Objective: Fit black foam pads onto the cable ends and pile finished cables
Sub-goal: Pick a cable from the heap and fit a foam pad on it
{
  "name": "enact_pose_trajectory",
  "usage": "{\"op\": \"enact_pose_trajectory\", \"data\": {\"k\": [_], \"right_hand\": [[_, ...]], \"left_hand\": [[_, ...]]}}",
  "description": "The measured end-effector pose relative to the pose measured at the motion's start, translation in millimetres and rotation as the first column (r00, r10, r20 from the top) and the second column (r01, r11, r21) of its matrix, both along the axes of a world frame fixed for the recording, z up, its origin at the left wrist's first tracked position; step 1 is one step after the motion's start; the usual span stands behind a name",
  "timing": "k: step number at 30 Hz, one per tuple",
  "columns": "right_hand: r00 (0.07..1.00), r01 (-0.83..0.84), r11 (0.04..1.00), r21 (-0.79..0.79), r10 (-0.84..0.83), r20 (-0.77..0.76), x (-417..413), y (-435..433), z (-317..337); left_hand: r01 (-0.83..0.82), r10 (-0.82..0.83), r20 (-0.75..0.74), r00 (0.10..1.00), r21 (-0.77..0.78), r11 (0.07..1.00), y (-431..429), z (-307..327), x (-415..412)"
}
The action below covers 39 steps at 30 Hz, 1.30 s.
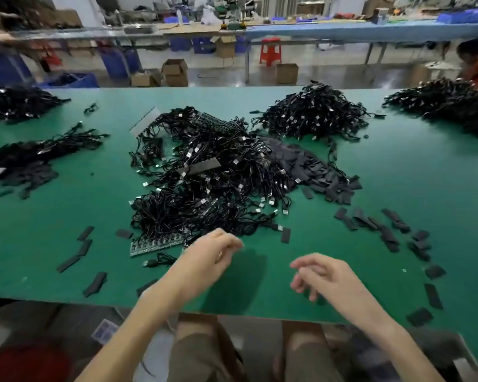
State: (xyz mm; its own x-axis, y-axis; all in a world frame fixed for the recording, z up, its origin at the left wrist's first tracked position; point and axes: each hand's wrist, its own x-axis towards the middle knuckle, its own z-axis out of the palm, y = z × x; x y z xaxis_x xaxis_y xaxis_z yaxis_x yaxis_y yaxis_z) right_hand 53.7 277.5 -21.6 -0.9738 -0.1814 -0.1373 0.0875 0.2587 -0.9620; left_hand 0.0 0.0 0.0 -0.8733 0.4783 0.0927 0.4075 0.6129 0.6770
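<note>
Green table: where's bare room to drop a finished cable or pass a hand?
Bare: the near edge between the left hand and right hand; the strip between the central cable heap and the left cable pile; the green right of the foam pad heap. Crowded: the central cable heap itself, and loose foam pads scattered near-right.

This is a factory assembly floor. The long green surface (108, 205) under my fingers (226, 241) carries a heap of identical black cables (210, 172) just ahead of them. There are more heaps (315, 114) farther ahead and off to both sides, and a drift of black foam pads (301, 161) ahead to the right. Beyond the surface's far edge stand another long bench (342, 30) loaded with gear, blue bins (113, 62), open cardboard boxes (174, 71) and a red plastic stool (271, 51) on a bare floor (329, 70).
</note>
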Motion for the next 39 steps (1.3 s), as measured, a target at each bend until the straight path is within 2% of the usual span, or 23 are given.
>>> {"op": "enact_pose_trajectory", "data": {"k": [2, 3, 5, 6, 10, 12, 15, 18, 20, 24, 27, 33, 37, 39], "right_hand": [[0.995, 0.100, 0.995, 0.021, -0.099, -0.029, -26.6, -16.7, -2.7], [0.992, 0.117, 0.992, 0.049, -0.114, -0.053, -38.3, -24.9, -5.8], [0.989, 0.126, 0.986, 0.109, -0.117, -0.087, -54.6, -45.3, -14.9], [0.988, 0.131, 0.982, 0.132, -0.118, -0.103, -57.6, -53.9, -21.3], [0.959, 0.206, 0.943, 0.263, -0.142, -0.244, -55.3, -73.2, -45.6], [0.952, 0.211, 0.944, 0.252, -0.141, -0.270, -54.4, -73.0, -49.0], [0.952, 0.192, 0.953, 0.236, -0.123, -0.279, -54.5, -69.7, -49.5], [0.947, 0.167, 0.941, 0.293, -0.071, -0.314, -54.1, -71.3, -48.8], [0.939, 0.155, 0.928, 0.338, -0.032, -0.344, -55.3, -72.2, -47.7], [0.926, 0.169, 0.886, 0.431, 0.007, -0.378, -60.2, -74.7, -44.5], [0.914, 0.203, 0.896, 0.394, -0.029, -0.405, -62.6, -74.5, -46.2], [0.885, 0.295, 0.890, 0.347, -0.118, -0.450, -66.5, -71.3, -51.2], [0.893, 0.288, 0.896, 0.337, -0.124, -0.432, -68.4, -71.6, -54.0], [0.893, 0.288, 0.897, 0.336, -0.125, -0.432, -68.9, -72.2, -55.6]], "left_hand": [[-0.112, 0.090, -0.156, 0.984, -0.135, 0.984, -3.3, -9.0, -17.3], [-0.132, 0.080, -0.219, 0.973, -0.234, 0.963, -6.0, -18.4, -24.9], [-0.150, 0.038, -0.255, 0.966, -0.439, 0.886, -10.1, -31.7, -32.5], [-0.142, 0.021, -0.251, 0.968, -0.474, 0.869, -14.1, -37.6, -32.5], [-0.066, -0.006, -0.184, 0.983, -0.384, 0.921, -33.7, -50.4, -26.8], [-0.048, -0.016, -0.173, 0.985, -0.360, 0.932, -39.3, -54.1, -24.3], [-0.113, -0.034, -0.351, 0.936, -0.387, 0.915, -33.0, -59.8, -20.1], [-0.232, -0.011, -0.587, 0.810, -0.338, 0.912, -20.5, -67.5, -21.0], [-0.270, 0.020, -0.646, 0.763, -0.290, 0.918, -9.8, -63.9, -27.6], [-0.190, -0.011, -0.609, 0.793, -0.264, 0.946, 18.6, -56.2, -45.9], [-0.194, -0.036, -0.652, 0.757, -0.277, 0.941, 34.5, -61.8, -51.0], [-0.147, 0.023, -0.661, 0.750, -0.132, 0.980, 35.6, -73.2, -49.0], [-0.239, 0.078, -0.731, 0.678, -0.118, 0.964, 35.5, -74.3, -48.4], [-0.251, 0.090, -0.732, 0.675, -0.114, 0.961, 34.6, -75.1, -47.8]]}}
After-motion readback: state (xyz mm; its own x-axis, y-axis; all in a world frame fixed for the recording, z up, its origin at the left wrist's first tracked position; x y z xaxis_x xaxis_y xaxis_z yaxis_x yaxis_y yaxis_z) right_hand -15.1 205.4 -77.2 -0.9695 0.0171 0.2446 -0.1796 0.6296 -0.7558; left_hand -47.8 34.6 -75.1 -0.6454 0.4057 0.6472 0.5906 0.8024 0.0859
